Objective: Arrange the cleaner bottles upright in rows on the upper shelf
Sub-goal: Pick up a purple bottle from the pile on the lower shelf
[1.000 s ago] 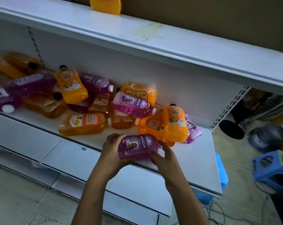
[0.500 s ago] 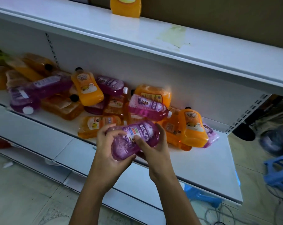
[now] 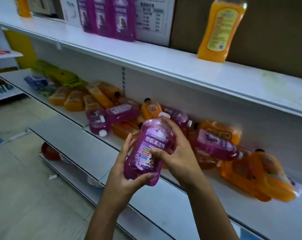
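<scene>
Purple floor-cleaner bottle (image 3: 147, 149) nearly upright, white cap up, tilted slightly right, label facing camera, left hand (image 3: 127, 172) cupping base, right hand (image 3: 174, 153) gripping side

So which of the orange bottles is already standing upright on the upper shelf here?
The lone orange cleaner bottle at the right of the upper shelf; the other orange bottles lie tumbled on the shelf below.

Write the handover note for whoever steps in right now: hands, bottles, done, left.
Left hand: cups the base of the purple floor-cleaner bottle with the white cap.
Right hand: grips its side and label. Bottle is held nearly upright, in front of the lower shelf.
Done: three purple bottles stand in a row on the white upper shelf; one orange bottle stands further right.
Left: place the held bottle up there, then clear the heap of orange and purple bottles lying on the lower shelf.
</scene>
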The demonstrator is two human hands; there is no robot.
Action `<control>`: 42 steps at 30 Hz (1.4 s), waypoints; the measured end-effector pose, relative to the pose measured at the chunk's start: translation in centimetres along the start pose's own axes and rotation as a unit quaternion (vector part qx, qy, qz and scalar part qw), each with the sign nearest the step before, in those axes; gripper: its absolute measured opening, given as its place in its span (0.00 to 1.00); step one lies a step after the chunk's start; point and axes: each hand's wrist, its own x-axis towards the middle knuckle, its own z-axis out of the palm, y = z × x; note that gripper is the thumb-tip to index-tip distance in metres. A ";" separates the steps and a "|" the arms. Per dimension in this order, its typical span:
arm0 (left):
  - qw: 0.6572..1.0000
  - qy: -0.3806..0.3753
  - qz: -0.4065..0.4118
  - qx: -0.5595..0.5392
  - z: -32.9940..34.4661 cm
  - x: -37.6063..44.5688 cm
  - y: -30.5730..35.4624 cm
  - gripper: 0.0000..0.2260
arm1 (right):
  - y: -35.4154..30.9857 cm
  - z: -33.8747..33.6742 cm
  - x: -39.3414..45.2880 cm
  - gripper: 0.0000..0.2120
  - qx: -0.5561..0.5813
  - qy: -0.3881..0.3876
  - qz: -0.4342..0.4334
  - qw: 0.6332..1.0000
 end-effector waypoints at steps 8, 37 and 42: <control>0.998 0.036 0.046 0.022 -8.7 0.2 3.3 0.41 | -4.8 8.1 3.9 0.39 -0.143 -0.112 -0.093 0.979; 0.950 -0.049 0.267 0.155 -23.5 21.9 16.2 0.47 | -16.0 18.3 23.7 0.39 -0.201 -0.070 -0.355 0.910; 0.942 -0.085 0.287 0.154 -24.5 27.3 17.4 0.48 | -16.8 18.7 27.6 0.39 -0.208 -0.034 -0.363 0.908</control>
